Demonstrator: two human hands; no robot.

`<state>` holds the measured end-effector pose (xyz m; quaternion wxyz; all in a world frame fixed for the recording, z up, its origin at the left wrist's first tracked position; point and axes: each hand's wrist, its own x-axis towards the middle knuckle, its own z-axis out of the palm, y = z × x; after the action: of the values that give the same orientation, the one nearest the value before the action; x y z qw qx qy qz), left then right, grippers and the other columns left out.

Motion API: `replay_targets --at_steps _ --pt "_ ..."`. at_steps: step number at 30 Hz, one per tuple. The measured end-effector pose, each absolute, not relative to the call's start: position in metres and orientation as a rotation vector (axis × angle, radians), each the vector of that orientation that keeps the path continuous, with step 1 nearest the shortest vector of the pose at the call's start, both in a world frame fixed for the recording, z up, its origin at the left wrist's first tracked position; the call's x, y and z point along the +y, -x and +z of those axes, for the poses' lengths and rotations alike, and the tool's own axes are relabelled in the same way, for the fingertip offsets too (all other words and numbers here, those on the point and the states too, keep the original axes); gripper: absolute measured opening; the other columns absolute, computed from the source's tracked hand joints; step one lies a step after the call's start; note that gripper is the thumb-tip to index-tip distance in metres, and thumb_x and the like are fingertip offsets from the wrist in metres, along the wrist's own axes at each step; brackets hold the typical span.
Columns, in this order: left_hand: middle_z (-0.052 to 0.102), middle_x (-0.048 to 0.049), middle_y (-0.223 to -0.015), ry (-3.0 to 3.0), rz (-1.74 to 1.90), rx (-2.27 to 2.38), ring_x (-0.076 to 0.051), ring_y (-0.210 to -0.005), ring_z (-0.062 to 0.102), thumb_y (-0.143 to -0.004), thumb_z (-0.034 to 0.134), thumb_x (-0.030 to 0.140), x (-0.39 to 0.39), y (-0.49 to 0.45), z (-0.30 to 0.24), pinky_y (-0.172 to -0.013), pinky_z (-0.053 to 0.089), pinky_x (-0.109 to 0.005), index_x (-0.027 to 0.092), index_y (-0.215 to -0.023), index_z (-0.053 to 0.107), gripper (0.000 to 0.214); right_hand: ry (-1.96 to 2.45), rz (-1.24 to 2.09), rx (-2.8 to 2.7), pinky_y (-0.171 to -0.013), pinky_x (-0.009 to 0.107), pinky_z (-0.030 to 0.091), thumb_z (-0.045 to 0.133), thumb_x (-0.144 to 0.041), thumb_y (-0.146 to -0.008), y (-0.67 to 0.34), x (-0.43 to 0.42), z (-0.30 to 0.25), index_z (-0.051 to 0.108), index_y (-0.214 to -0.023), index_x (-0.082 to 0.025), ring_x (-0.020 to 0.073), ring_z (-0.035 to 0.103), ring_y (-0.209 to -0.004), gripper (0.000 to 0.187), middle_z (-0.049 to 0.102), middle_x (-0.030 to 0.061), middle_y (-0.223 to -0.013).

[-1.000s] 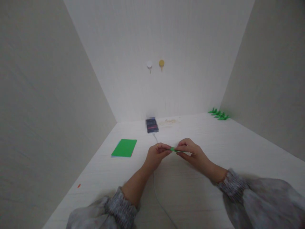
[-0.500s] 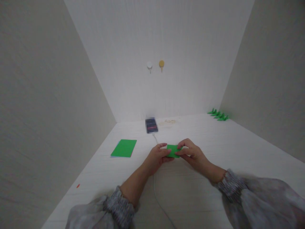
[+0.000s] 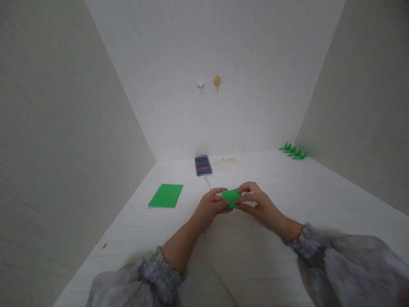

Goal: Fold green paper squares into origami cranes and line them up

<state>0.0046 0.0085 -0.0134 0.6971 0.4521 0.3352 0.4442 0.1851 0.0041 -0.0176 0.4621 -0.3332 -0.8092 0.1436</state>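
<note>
A small folded piece of green paper (image 3: 231, 197) is held up between both hands above the white tabletop. My left hand (image 3: 211, 208) grips its left side, thumb across the near face and fingers behind. At the right side, my right hand (image 3: 255, 200) pinches the paper's upper and lower right parts between thumb and fingers. The paper looks slightly bent along its top edge. Fingertips behind it are hidden. To the left lies a stack of square paper (image 3: 166, 195), green sheet on top.
A phone-like dark object (image 3: 203, 165), blurred out, leans near the back wall, with a white cable (image 3: 209, 256) running under my left arm. Several folded green paper pieces (image 3: 294, 151) stand at the back right. Two hooks (image 3: 217, 81) hang on the wall. An orange scrap (image 3: 104, 246) lies left.
The green paper has tilted, its right side rising, and shows more of its face. My right fingers have shifted up along its edge. The whole view has moved slightly.
</note>
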Motion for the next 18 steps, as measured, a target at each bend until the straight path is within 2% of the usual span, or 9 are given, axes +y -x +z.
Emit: replay_targets --at_steps 3,7,12,18 --pt "0.065 -0.0057 -0.078 -1.015 0.993 0.719 -0.017 -0.071 0.062 -0.058 0.069 0.016 0.008 -0.005 -0.015 -0.074 0.047 -0.036 0.014 -0.098 0.048 0.046 0.887 0.425 -1.913 -0.086 0.038 0.036 0.062 -0.026 -0.070 -0.184 0.008 -0.023 0.062 -0.071 -0.023 0.0204 0.043 -0.098 0.003 0.044 0.0053 -0.101" --pt "0.066 -0.0064 -0.079 -1.013 0.972 0.660 -0.018 -0.074 0.063 -0.059 0.069 0.015 0.007 -0.005 -0.016 -0.076 0.046 -0.036 0.014 -0.099 0.047 0.045 0.935 0.586 -1.810 -0.093 0.039 0.030 0.058 -0.029 -0.073 -0.184 0.014 -0.033 0.056 -0.070 -0.020 0.0211 0.038 -0.109 0.010 0.042 0.0064 -0.109" --pt "0.066 -0.0066 -0.078 -1.009 0.968 0.583 -0.019 -0.077 0.063 -0.058 0.069 0.011 0.006 -0.005 -0.015 -0.081 0.043 -0.039 0.014 -0.102 0.045 0.050 0.934 0.720 -1.727 -0.091 0.036 0.033 0.058 -0.030 -0.072 -0.182 0.016 -0.037 0.055 -0.068 -0.019 0.0204 0.037 -0.112 0.012 0.045 0.0068 -0.105" --pt "0.067 -0.0055 -0.077 -1.017 0.948 0.590 -0.017 -0.077 0.062 -0.057 0.069 0.009 0.005 -0.006 -0.012 -0.082 0.042 -0.037 0.015 -0.102 0.045 0.051 0.965 0.735 -1.667 -0.085 0.033 0.038 0.061 -0.027 -0.069 -0.180 0.012 -0.029 0.055 -0.063 -0.018 0.0194 0.043 -0.106 0.012 0.044 0.0064 -0.104"
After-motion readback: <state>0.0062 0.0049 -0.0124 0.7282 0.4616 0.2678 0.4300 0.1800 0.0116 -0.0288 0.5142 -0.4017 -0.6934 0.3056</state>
